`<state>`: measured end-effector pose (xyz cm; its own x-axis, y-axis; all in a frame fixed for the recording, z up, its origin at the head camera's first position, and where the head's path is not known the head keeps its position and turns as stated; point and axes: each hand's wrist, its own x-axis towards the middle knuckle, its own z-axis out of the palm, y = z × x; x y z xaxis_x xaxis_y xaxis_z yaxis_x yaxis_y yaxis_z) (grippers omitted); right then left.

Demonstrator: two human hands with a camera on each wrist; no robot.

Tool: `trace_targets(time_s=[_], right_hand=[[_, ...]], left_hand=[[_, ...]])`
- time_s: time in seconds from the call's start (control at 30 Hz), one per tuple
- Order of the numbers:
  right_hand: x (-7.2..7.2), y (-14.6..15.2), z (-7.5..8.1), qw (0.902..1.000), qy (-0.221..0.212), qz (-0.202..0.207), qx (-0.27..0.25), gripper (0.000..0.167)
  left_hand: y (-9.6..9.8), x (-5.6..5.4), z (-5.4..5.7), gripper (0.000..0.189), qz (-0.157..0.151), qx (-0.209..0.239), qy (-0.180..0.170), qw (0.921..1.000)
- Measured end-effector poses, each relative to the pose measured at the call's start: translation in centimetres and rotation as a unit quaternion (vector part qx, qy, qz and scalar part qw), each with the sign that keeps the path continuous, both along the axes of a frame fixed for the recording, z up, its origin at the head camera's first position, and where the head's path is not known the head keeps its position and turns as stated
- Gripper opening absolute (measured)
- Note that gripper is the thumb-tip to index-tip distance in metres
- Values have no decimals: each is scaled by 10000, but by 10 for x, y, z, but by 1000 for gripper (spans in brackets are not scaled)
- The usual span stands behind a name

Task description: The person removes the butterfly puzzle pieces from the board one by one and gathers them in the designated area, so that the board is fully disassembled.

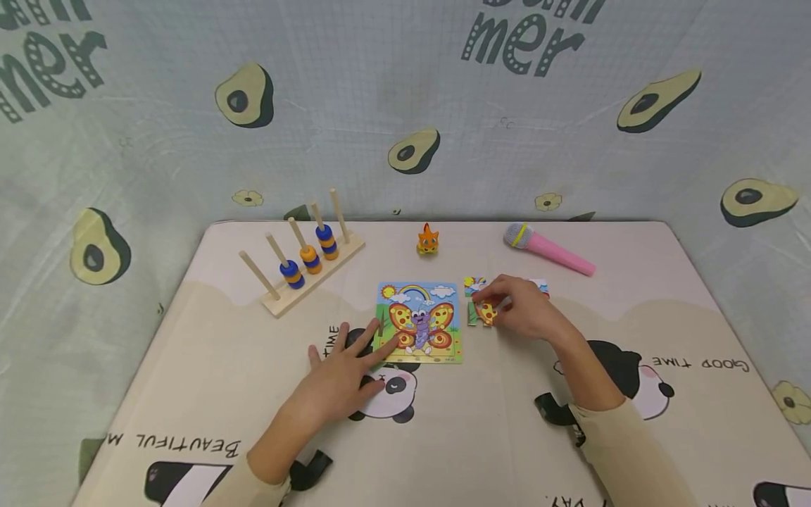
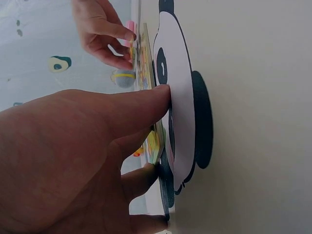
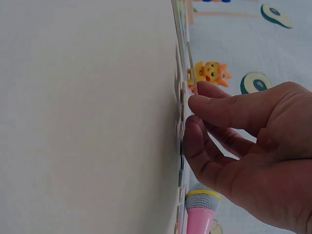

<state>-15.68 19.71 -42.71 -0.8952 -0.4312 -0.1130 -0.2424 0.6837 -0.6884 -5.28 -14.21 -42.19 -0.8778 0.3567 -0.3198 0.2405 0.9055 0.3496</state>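
Observation:
A square butterfly picture puzzle lies flat on the table. My left hand is spread at its lower left corner, fingers straight, with fingertips touching the puzzle. Between thumb and index finger, my right hand pinches a thin puzzle piece with an orange spotted wing pattern, just right of the puzzle. The right wrist view shows this thin piece edge-on, tilted up from the table. More puzzle pieces lie near the right hand, which partly hides them.
A wooden peg stand with blue and orange rings stands at the back left. A small orange toy figure is behind the puzzle. The pink toy microphone lies at the back right. A printed cloth hangs behind the table.

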Motion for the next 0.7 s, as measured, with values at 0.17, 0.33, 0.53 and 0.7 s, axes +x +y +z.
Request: trace_targets(time_s=[0.17, 0.33, 0.53, 0.7], right_hand=[[1, -3, 1, 10000, 26, 2, 92, 39], [1, -5, -2, 9999, 89, 21, 109, 38], [2, -5, -3, 9999, -35, -39, 96, 36], [1, -5, -3, 9999, -76, -68, 97, 38]], left_hand=[[0, 1, 1, 64, 17, 5, 2, 10000], [0, 0, 0, 64, 17, 0, 5, 10000], [0, 1, 0, 64, 15, 8, -39, 10000], [0, 2, 1, 64, 17, 64, -56, 10000]])
